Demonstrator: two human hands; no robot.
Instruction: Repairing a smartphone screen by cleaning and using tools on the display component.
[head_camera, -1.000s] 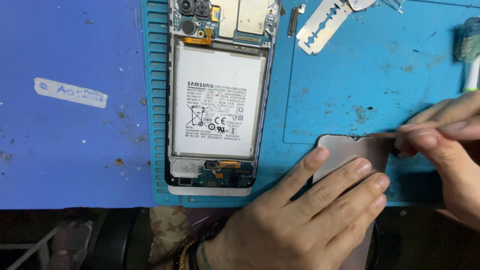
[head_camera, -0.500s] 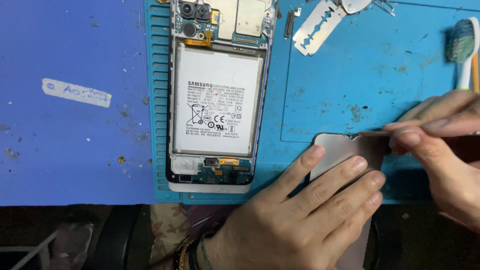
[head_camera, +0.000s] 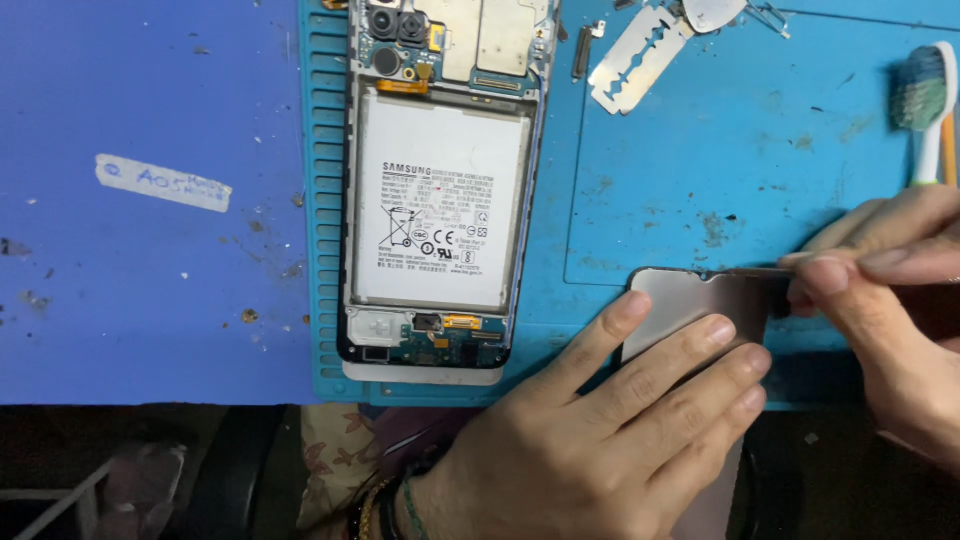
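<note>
My left hand (head_camera: 600, 430) lies flat, fingers spread, on a dull grey-brown phone panel (head_camera: 700, 300) at the front edge of the blue work mat (head_camera: 700, 180), pressing it down. My right hand (head_camera: 890, 300) pinches a thin metal tool (head_camera: 770, 270) whose tip rests along the panel's upper edge. To the left lies an opened phone (head_camera: 440, 180) with its back off, showing a white battery (head_camera: 440, 210), the circuit board and the camera modules at the top.
A razor blade (head_camera: 640, 60) and small metal parts lie at the mat's top. A green-and-white toothbrush (head_camera: 925, 100) stands at the right edge. A blue table surface (head_camera: 150, 250) with a strip of white tape (head_camera: 160, 182) lies left of the mat. The table's front edge runs under my hands.
The view has shifted slightly. My right hand with the thin tool has slid a little along the panel's upper edge. My left hand stays pressed on the panel.
</note>
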